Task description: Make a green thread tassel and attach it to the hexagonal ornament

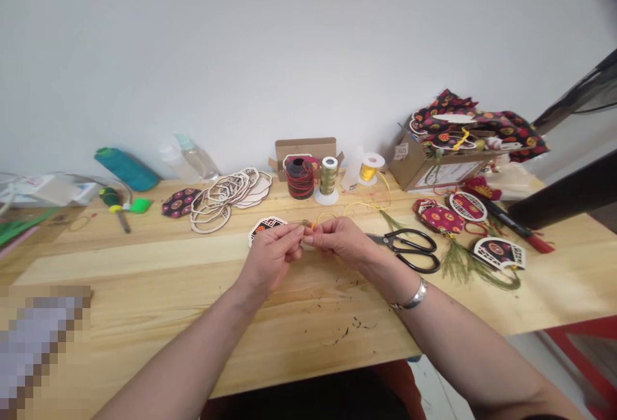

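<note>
My left hand (276,251) and my right hand (337,238) meet over the middle of the table, thumbs and forefingers pinched close together. A thin yellow cord (354,205) loops out from the fingertips of my right hand. At the tips of my left fingers shows a small greenish bit (304,222), too small to name; what else these fingers pinch is hidden. Just behind my left hand lies a white-framed patterned ornament (264,226), partly covered. Black-handled scissors (409,246) lie beside my right wrist, their blades partly hidden.
Along the wall stand a dark red thread spool (299,182), a green thread cone (328,179) and a yellow cord spool (370,169). Wooden frames (212,211) are heaped left. Tasselled ornaments (441,217), a marker (525,230) and a carton (419,169) with patterned fabric occupy the right.
</note>
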A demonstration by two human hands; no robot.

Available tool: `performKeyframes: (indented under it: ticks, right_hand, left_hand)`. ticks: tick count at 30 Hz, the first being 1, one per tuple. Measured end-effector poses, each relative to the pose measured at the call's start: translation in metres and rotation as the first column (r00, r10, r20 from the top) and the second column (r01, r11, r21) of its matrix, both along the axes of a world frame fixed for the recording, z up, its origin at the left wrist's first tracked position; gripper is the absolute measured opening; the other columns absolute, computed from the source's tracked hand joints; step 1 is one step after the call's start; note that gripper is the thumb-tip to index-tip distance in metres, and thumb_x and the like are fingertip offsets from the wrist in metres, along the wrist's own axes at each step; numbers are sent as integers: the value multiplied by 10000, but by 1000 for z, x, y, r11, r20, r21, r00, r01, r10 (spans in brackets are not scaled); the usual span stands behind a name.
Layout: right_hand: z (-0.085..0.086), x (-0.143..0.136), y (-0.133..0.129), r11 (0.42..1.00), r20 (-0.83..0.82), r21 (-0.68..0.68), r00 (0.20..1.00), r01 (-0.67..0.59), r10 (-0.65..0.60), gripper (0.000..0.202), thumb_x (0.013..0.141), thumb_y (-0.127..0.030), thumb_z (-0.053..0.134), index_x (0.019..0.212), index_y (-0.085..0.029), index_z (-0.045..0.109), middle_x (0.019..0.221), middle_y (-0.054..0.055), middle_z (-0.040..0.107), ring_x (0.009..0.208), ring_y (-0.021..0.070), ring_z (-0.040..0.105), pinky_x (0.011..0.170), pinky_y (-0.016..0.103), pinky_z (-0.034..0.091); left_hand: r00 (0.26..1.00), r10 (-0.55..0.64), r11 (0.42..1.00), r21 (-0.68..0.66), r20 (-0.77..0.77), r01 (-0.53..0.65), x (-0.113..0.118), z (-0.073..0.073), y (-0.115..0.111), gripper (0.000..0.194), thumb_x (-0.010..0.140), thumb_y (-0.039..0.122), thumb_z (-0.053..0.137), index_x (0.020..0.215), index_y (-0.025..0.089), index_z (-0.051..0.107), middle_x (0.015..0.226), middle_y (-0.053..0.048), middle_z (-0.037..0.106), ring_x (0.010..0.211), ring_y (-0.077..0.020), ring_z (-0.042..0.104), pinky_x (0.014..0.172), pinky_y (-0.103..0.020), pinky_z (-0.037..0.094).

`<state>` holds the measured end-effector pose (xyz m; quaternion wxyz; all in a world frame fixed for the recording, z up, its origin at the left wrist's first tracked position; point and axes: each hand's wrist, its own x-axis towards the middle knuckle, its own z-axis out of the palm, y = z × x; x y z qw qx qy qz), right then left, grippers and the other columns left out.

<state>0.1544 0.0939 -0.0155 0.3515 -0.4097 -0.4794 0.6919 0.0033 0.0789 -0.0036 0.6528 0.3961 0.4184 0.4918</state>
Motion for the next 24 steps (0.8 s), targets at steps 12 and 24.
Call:
performKeyframes:
  ticks: [12,24]
  right_hand:
    - [14,16,6,977,243,194,969,-90,42,234,672,-367,729,729,-146,677,672,-4,609,610,103,475,578,260,337]
    - [22,13,3,935,354,353,928,-15,-119,120,714,-264,627,734,-146,640,740,24,633,703,135,525,626,262,394]
  left_hand:
    - [998,61,998,-22,-31,-62,-1,-3,1,225,583,316,787,637,108,720,400,63,373,411,-45,280,436,-226,217]
    - [873,-23,990,110,-487,87,-9,-11,-4,296,799,388,594,633,149,649,476,44,427,481,-82,332,479,-241,223]
